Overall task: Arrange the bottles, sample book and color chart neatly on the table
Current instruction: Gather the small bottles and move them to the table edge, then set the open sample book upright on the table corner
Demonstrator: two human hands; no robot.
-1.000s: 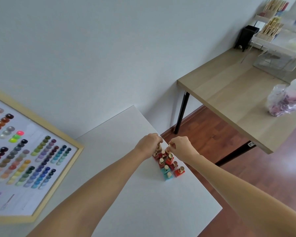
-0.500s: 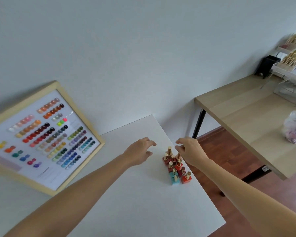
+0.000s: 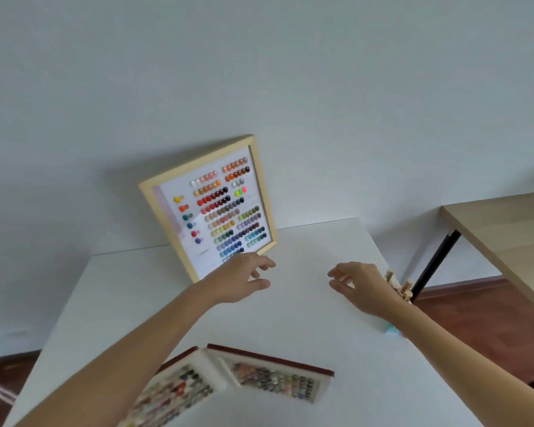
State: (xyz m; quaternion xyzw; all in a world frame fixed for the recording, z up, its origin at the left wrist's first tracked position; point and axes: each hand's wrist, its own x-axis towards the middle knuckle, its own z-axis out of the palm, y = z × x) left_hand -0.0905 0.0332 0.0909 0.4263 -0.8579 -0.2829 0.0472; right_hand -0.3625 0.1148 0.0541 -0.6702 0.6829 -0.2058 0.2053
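The color chart (image 3: 216, 208), a pale wood frame holding rows of coloured beads on white, leaned against the wall at 12 o'clock on the white table (image 3: 305, 318). Both the left hand (image 3: 244, 280) and right hand (image 3: 359, 280) hovered with fingers spread, holding nothing. The sample book (image 3: 238, 380) lay open at 6 o'clock; the bottles (image 3: 398, 288) clustered at 3 o'clock, mostly hidden behind the right wrist.
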